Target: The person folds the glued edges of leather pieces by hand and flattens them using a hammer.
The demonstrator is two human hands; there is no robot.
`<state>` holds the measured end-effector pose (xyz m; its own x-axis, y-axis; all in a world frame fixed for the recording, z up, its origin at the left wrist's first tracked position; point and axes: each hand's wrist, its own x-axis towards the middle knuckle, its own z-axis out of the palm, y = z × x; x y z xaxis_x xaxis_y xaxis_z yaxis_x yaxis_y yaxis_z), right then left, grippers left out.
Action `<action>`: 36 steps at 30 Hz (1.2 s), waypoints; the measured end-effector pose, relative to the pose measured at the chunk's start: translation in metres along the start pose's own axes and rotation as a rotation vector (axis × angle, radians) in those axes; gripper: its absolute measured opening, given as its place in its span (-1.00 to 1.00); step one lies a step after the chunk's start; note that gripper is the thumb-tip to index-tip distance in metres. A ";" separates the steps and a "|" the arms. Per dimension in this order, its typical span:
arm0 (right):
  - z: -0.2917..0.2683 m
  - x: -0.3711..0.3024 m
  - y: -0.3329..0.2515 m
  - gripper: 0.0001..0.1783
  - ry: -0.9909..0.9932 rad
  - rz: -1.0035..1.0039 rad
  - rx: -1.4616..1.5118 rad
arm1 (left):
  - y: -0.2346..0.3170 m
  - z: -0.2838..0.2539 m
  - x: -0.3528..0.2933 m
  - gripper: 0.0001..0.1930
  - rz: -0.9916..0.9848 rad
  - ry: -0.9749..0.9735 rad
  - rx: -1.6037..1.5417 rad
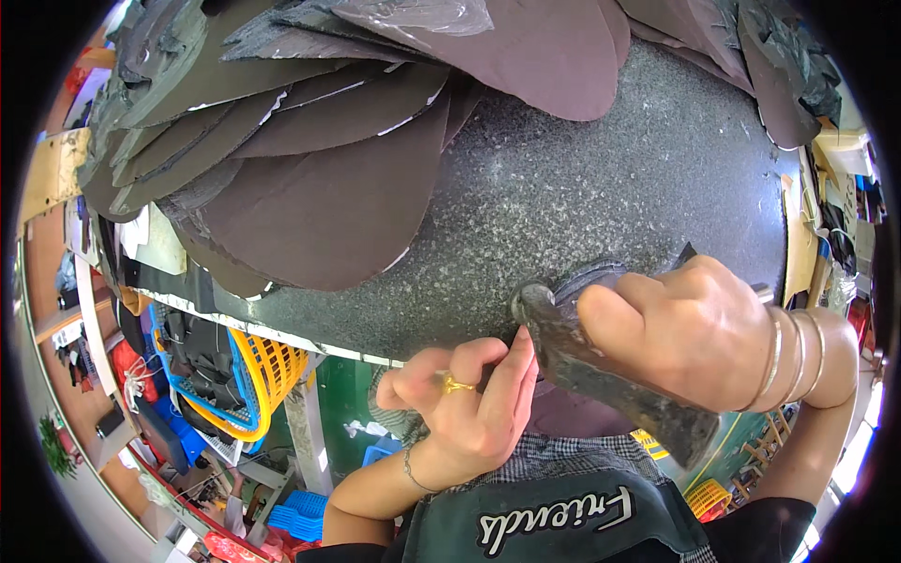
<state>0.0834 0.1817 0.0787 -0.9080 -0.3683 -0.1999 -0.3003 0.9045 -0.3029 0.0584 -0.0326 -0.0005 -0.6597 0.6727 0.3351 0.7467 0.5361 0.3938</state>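
Note:
My right hand (690, 324) is closed round a hammer (624, 394) with a dark, worn metal head, held low over the near edge of the dark speckled worktop (535, 206). Beside the rounded end of the head, my left hand (469, 399) has its fingers bent and pressed together, the index fingertip close to the metal. Whatever those fingers grip is hidden. A dark curved strip-like edge (591, 272) shows on the worktop behind the hammer, and part of a brown sheet piece (572, 413) shows below it. My hands and the hammer cover much of both.
Overlapping brown rounded sheet pieces (328, 206) with ragged dark edges are heaped at the far left. More such pieces (676, 38) lie at the far right. Yellow and blue baskets (267, 371) stand below the worktop's left edge, and blue trays (305, 516) sit lower down.

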 end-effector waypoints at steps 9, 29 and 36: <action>-0.006 0.006 -0.003 -0.77 0.084 -0.094 -0.010 | -0.003 0.003 -0.008 -0.81 0.013 0.036 -0.016; 0.009 -0.149 0.002 -0.81 1.104 1.007 0.789 | 0.014 -0.061 0.182 -0.66 0.033 0.059 -0.377; 0.015 -0.175 0.063 -0.81 1.085 0.985 0.484 | -0.028 -0.051 0.261 -0.26 0.396 0.184 0.806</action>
<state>0.2280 0.3003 0.0806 -0.5163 0.8348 0.1910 0.4508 0.4546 -0.7682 -0.1388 0.1021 0.1198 -0.2943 0.8283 0.4767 0.7093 0.5236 -0.4719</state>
